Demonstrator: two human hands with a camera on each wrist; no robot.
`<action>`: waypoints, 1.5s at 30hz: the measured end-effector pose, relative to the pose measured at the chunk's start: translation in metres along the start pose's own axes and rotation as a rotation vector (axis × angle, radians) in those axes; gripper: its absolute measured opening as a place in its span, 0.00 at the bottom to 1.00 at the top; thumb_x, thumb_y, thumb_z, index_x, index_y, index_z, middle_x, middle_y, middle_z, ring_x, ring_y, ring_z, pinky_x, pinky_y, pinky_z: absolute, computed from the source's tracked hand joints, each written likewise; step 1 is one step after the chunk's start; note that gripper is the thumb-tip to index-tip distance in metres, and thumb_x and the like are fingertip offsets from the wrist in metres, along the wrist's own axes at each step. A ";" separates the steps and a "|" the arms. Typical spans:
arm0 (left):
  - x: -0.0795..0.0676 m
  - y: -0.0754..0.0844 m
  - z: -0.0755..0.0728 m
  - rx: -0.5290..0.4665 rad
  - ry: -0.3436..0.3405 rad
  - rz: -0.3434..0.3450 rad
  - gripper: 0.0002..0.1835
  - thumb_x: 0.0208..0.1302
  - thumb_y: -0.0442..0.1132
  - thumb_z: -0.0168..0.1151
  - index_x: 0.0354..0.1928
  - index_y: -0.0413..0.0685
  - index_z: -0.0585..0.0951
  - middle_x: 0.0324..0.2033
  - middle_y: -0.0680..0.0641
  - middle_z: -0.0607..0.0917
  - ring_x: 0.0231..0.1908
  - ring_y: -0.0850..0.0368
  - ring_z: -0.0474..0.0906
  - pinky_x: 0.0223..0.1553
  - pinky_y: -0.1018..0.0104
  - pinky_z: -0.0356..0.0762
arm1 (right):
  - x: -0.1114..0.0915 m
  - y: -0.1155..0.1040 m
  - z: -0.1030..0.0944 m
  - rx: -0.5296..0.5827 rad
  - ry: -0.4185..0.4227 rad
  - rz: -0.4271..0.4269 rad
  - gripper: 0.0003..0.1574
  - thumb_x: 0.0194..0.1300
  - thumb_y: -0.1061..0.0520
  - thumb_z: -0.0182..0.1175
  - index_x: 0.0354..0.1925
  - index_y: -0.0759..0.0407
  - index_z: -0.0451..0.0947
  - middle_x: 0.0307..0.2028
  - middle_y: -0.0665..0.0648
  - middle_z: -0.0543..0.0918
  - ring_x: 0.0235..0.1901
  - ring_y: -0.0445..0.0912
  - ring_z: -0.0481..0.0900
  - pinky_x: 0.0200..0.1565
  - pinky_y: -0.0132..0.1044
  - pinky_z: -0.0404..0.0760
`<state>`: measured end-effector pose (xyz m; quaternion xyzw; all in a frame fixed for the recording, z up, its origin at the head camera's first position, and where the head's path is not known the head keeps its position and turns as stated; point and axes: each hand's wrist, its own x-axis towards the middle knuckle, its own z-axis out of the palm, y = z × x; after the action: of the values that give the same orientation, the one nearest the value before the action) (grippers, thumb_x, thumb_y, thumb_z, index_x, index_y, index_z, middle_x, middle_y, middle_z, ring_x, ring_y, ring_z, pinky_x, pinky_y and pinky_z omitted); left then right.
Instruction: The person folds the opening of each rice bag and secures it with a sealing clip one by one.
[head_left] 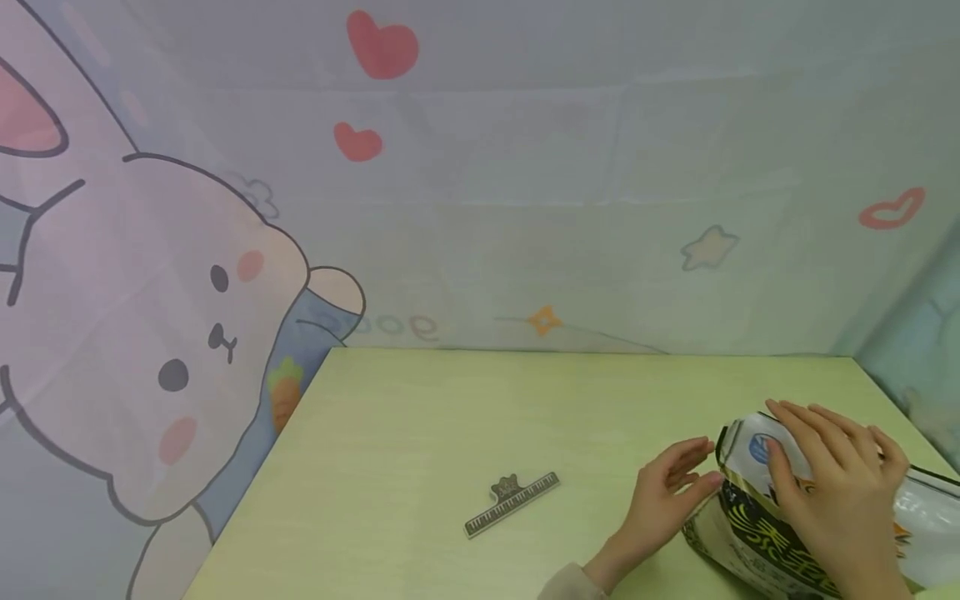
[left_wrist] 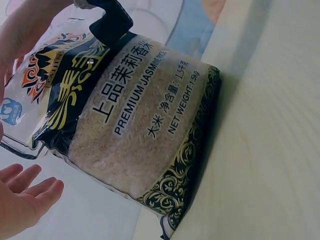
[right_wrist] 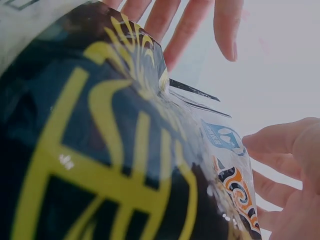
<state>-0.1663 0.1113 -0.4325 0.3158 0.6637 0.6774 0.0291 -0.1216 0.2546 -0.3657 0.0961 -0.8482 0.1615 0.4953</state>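
A bag of jasmine rice (head_left: 776,542) stands at the table's right side, its lower part full of grains and its white upper part folded over. My right hand (head_left: 843,483) grips that upper part, thumb on the front near the blue logo (right_wrist: 225,137) and fingers over the far side. Beside the bag's left edge is my left hand (head_left: 667,492), its fingers loosely extended. In the left wrist view a small gap separates the left hand (left_wrist: 30,200) from the bag (left_wrist: 135,115). The black and gold band (right_wrist: 110,150) fills much of the right wrist view.
A ruler-shaped clip (head_left: 513,504) with piano keys and a bear-shaped handle lies left of the hands on the pale table (head_left: 405,433). A cloth backdrop (head_left: 525,167) with a rabbit and hearts hangs behind the table.
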 end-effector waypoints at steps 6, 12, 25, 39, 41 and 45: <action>0.005 -0.006 0.005 -0.094 0.005 -0.041 0.19 0.61 0.38 0.55 0.55 0.43 0.71 0.54 0.43 0.76 0.54 0.62 0.73 0.45 0.76 0.74 | 0.002 -0.001 0.000 -0.015 -0.037 0.001 0.37 0.67 0.38 0.35 0.46 0.66 0.75 0.39 0.71 0.76 0.42 0.63 0.66 0.56 0.63 0.45; 0.010 -0.015 0.012 -0.154 0.033 -0.064 0.19 0.60 0.37 0.56 0.53 0.43 0.72 0.52 0.42 0.78 0.52 0.63 0.74 0.43 0.78 0.74 | -0.001 -0.001 -0.003 -0.039 -0.051 0.034 0.40 0.67 0.36 0.33 0.46 0.68 0.75 0.37 0.71 0.74 0.41 0.65 0.65 0.57 0.64 0.43; 0.022 -0.013 0.022 -0.093 0.075 -0.054 0.15 0.61 0.35 0.55 0.49 0.36 0.74 0.47 0.37 0.80 0.47 0.60 0.78 0.37 0.80 0.75 | -0.001 0.001 -0.005 -0.020 -0.060 0.007 0.38 0.69 0.40 0.32 0.44 0.70 0.75 0.35 0.71 0.74 0.39 0.64 0.64 0.56 0.64 0.41; 0.022 -0.018 0.024 -0.052 0.062 -0.049 0.14 0.60 0.36 0.55 0.48 0.39 0.75 0.45 0.39 0.81 0.46 0.61 0.78 0.37 0.81 0.75 | -0.001 0.002 -0.004 -0.015 -0.052 0.015 0.38 0.69 0.42 0.31 0.45 0.71 0.74 0.33 0.71 0.74 0.37 0.63 0.64 0.55 0.64 0.42; 0.021 -0.019 0.024 -0.046 0.063 -0.047 0.14 0.60 0.35 0.55 0.48 0.38 0.75 0.45 0.39 0.81 0.46 0.61 0.79 0.37 0.81 0.75 | -0.001 0.003 -0.004 -0.014 -0.050 0.014 0.38 0.69 0.42 0.30 0.44 0.71 0.75 0.32 0.71 0.74 0.36 0.63 0.64 0.55 0.64 0.42; 0.021 -0.019 0.023 -0.034 0.070 -0.049 0.14 0.61 0.36 0.55 0.47 0.38 0.76 0.45 0.39 0.81 0.45 0.61 0.79 0.36 0.82 0.74 | -0.002 0.003 -0.003 -0.021 -0.052 0.021 0.38 0.70 0.42 0.30 0.43 0.71 0.75 0.32 0.71 0.74 0.35 0.63 0.64 0.54 0.65 0.43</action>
<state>-0.1794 0.1435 -0.4438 0.2748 0.6603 0.6984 0.0277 -0.1195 0.2582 -0.3663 0.0862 -0.8633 0.1553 0.4723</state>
